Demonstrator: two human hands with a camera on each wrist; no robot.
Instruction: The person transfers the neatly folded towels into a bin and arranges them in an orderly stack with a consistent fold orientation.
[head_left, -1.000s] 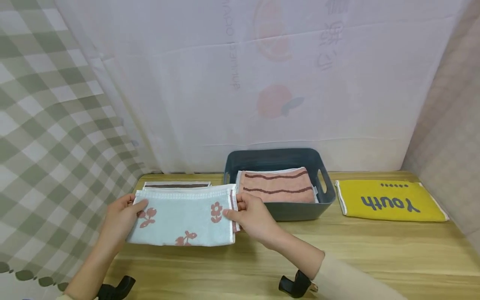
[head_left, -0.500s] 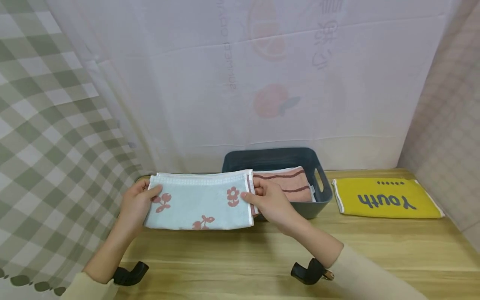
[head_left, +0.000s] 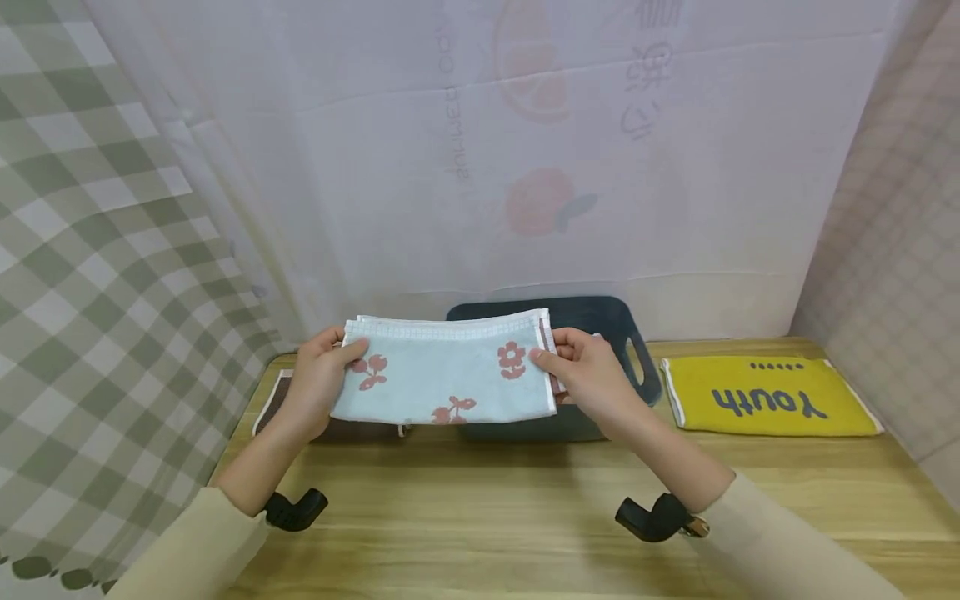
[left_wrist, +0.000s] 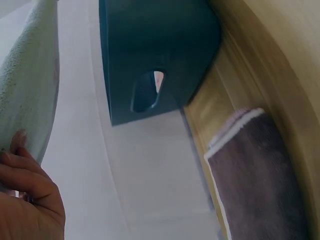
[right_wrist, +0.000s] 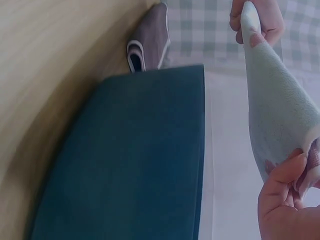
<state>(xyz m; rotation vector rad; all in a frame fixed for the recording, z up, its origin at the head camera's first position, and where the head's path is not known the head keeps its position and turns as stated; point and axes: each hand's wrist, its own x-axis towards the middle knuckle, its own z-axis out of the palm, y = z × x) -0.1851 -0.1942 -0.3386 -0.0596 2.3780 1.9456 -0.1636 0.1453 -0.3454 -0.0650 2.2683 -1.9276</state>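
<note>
Head view: a pale blue folded towel (head_left: 442, 375) with reddish flower motifs is stretched between two hands, its white hem uppermost. Left hand (head_left: 318, 375) pinches the towel's left edge, thumb over the front face; right hand (head_left: 592, 375) pinches the right edge likewise, where reddish inner layers show. Beneath and behind the grip stands a dark blue-green bin (head_left: 540, 429), partly hidden by the towel. Below the left hand, beside the bin, a dark brown towel (left_wrist: 255, 180) with white edging lies on the wooden table (head_left: 450, 517). Well to the right of the right hand lies a yellow towel (head_left: 772, 417) lettered "Youth". Right wrist view: the held towel is above the bin's rim, touching neither bin nor table. Beyond the grip hangs a white curtain (head_left: 337, 208) with faint fruit prints.
</note>
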